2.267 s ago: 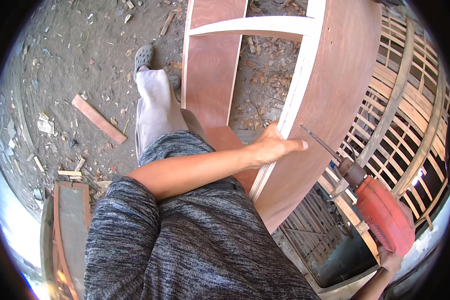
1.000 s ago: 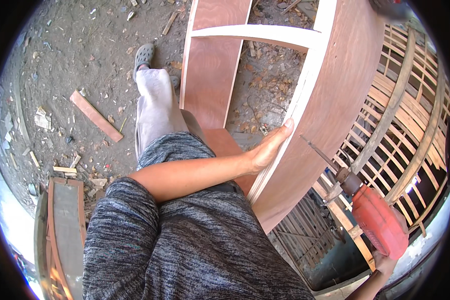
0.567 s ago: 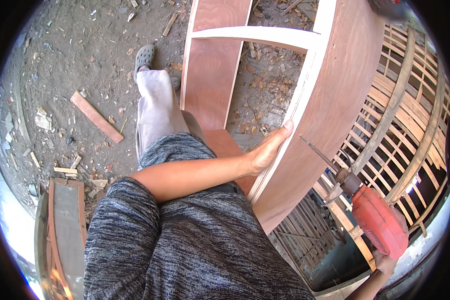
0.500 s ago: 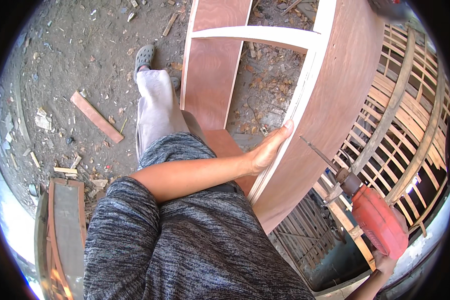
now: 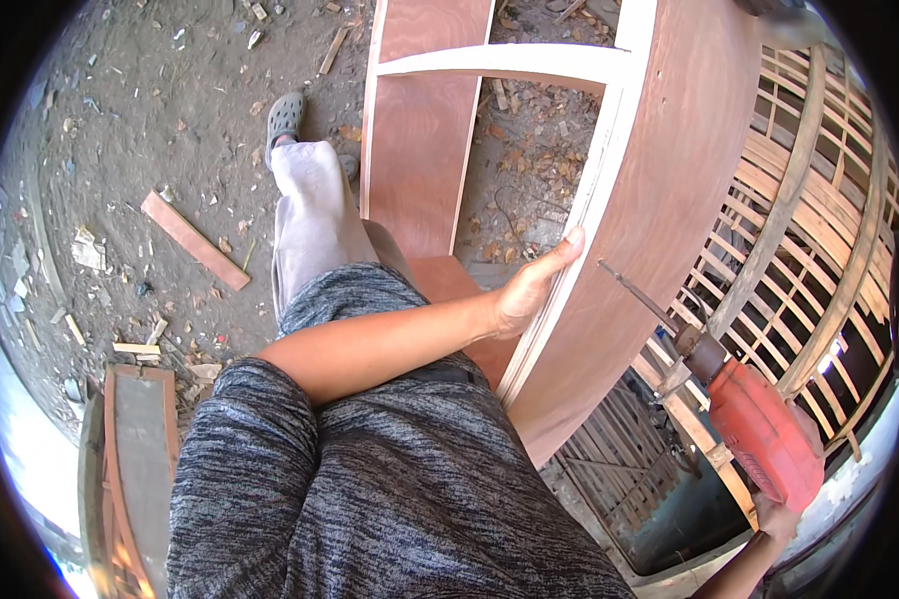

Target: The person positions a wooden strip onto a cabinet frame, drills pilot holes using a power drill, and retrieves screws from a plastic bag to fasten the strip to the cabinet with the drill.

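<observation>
A tall wooden frame [image 5: 611,140] with white edges and reddish-brown plywood sides stands in front of me. My left hand [image 5: 525,299] grips its near white edge, the thumb lying along it and the other fingers mostly hidden. My right hand [image 5: 775,517] is closed round the handle of a red power drill [image 5: 764,429], at lower right. The drill's long thin bit [image 5: 637,291] points up and left at the outer plywood side panel [image 5: 659,220]. Its tip appears to meet the panel's surface, level with my left thumb.
Behind the drill lies a curved lattice of wooden slats [image 5: 769,230]. A loose reddish board strip [image 5: 195,240] lies on the littered dirt ground to the left. A framed grey panel [image 5: 140,439] leans at lower left. My foot in a grey clog [image 5: 286,115] is beside the frame.
The frame appears slightly farther left in the view, and the drill a little farther right and lower. Both hands keep their holds, and the bit stays at the panel.
</observation>
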{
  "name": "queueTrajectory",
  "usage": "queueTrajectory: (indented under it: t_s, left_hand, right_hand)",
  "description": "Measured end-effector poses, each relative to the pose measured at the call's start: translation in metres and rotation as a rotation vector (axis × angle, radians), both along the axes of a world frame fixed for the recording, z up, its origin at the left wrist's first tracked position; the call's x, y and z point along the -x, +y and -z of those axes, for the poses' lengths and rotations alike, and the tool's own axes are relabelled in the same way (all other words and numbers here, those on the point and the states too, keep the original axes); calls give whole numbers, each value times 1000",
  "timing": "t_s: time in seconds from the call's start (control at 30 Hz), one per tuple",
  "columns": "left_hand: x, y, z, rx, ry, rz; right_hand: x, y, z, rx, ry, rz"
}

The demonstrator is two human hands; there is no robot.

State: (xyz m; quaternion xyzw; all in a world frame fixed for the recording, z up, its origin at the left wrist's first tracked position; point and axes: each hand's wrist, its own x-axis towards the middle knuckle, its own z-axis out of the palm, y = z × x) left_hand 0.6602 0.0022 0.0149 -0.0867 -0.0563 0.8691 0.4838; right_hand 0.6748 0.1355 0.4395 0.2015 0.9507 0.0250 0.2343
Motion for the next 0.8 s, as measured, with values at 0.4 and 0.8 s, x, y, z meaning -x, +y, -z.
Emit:
queueTrajectory:
  t_s: [0.4, 0.8]
  left_hand:
    - [-5, 1, -3, -38, -26, -13]
    - [-2, 2, -5, 26, -25, -54]
  right_hand:
    - [19, -16, 22, 87, -31, -12]
    - [9, 1, 26, 216, 211, 410]
